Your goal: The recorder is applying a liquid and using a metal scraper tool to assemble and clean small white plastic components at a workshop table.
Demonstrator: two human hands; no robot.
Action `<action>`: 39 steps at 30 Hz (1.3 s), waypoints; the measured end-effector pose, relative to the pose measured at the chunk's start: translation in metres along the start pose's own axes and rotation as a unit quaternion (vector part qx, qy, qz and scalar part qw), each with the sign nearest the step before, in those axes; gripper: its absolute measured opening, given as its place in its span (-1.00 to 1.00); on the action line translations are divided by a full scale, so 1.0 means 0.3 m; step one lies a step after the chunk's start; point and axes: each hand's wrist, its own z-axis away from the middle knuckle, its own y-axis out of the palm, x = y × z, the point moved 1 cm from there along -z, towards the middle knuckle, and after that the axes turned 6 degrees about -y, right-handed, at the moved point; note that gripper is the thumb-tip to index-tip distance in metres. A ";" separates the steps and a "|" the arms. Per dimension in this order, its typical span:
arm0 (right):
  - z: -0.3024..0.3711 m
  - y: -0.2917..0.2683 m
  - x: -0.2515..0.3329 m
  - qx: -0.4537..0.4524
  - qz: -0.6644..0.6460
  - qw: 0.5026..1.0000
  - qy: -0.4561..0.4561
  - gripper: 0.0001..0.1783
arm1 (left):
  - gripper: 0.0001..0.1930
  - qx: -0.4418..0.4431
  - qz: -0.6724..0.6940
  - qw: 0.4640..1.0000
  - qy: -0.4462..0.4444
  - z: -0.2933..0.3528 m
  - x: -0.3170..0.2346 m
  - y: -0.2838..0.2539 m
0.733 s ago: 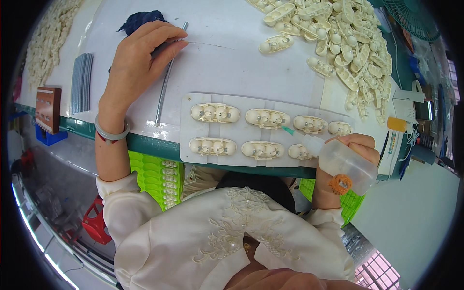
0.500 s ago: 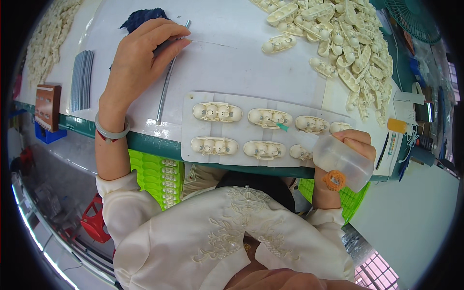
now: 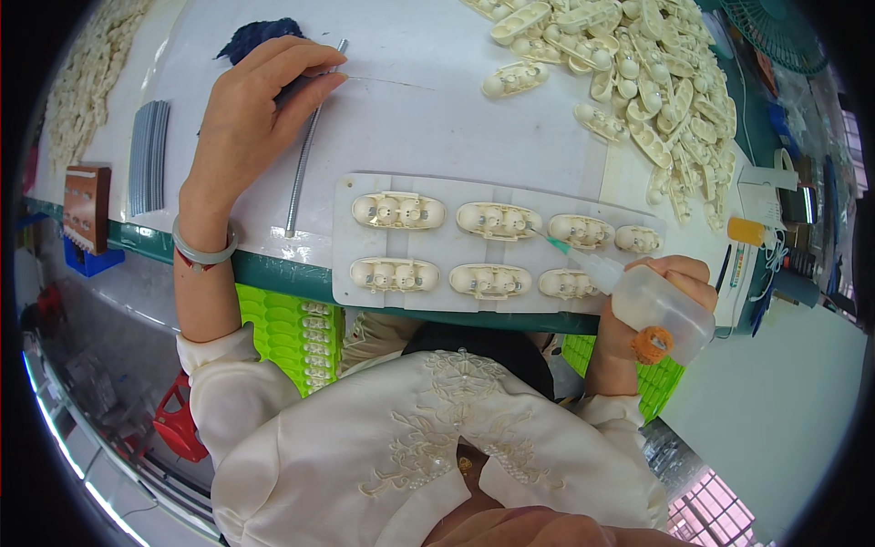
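Observation:
My right hand point(image 3: 679, 278) is wrapped round a translucent squeeze bottle point(image 3: 663, 314) with a green-based needle nozzle point(image 3: 563, 248). The needle's tip is at the right end of the second cream oval part point(image 3: 499, 221) in the upper row of a white holder board point(image 3: 419, 244). Several such parts, with round lobes and small metal pieces, sit there in two rows. My left hand point(image 3: 264, 118) has thumb and index finger bent into a pinch over the upper end of a long grey metal rod point(image 3: 301, 173); what they hold is hidden. A dark blue cloth point(image 3: 260, 38) lies beyond it.
Loose cream parts point(image 3: 629, 82) are heaped at the far right, with another pile point(image 3: 96, 73) far left. Grey rods point(image 3: 149, 157) lie bundled near a brown block point(image 3: 87, 205). Green trays point(image 3: 278, 333) are below the table edge. An orange fuzzy ring point(image 3: 652, 345) is beside the bottle.
The bottle has tilted and drawn back to the right; its needle has moved from over the second upper part to that part's right end. My left hand keeps its pinch near the rod.

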 end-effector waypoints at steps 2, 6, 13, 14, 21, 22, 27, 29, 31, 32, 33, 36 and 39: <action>-0.013 -0.002 0.011 0.080 0.070 0.994 -0.004 -0.72 | -0.84 -0.002 0.019 0.999 -0.029 0.000 -0.005 -0.002; -0.026 -0.007 0.020 0.107 0.020 0.994 0.029 -0.70 | -0.84 0.002 0.028 0.999 -0.035 -0.005 -0.007 -0.001; -0.020 0.017 0.030 0.081 0.005 0.995 0.060 -0.72 | -0.85 0.007 0.019 0.999 -0.033 -0.004 -0.006 0.002; -0.017 0.020 0.030 0.052 -0.006 0.996 0.073 -0.72 | -0.84 0.010 0.020 0.999 -0.038 -0.005 -0.006 0.003; -0.020 -0.064 -0.008 -0.067 0.152 0.983 0.080 -0.42 | -0.83 -0.082 0.000 0.996 -0.016 -0.014 0.001 -0.013; -0.009 -0.071 -0.035 -0.090 0.092 0.990 0.063 -0.44 | -0.83 -0.108 -0.006 0.994 -0.010 -0.012 0.006 -0.017; 0.015 -0.094 -0.076 -0.034 0.068 0.997 -0.007 -0.49 | -0.80 -0.134 0.089 0.979 -0.124 0.003 0.029 -0.013; 0.009 -0.085 -0.073 -0.024 0.041 0.999 -0.012 -0.59 | -0.79 -0.148 0.098 0.978 -0.112 0.004 0.034 -0.003; 0.013 -0.091 -0.070 -0.022 0.036 0.999 0.009 -0.64 | -0.79 -0.143 0.111 0.969 -0.169 0.004 0.031 0.000; 0.015 -0.094 -0.069 -0.017 0.029 0.999 0.028 -0.68 | -0.79 -0.141 0.111 0.969 -0.167 0.005 0.032 0.003; 0.007 -0.099 -0.071 -0.019 0.030 0.999 0.030 -0.68 | -0.79 -0.144 0.108 0.968 -0.173 0.009 0.036 0.003; -0.006 -0.103 -0.065 0.045 0.092 0.994 -0.043 -0.75 | -0.80 -0.146 0.126 0.963 -0.189 0.012 0.034 0.002; 0.003 -0.094 -0.056 0.039 0.095 0.994 0.021 -0.66 | -0.79 -0.164 0.153 0.955 -0.195 0.012 0.049 0.010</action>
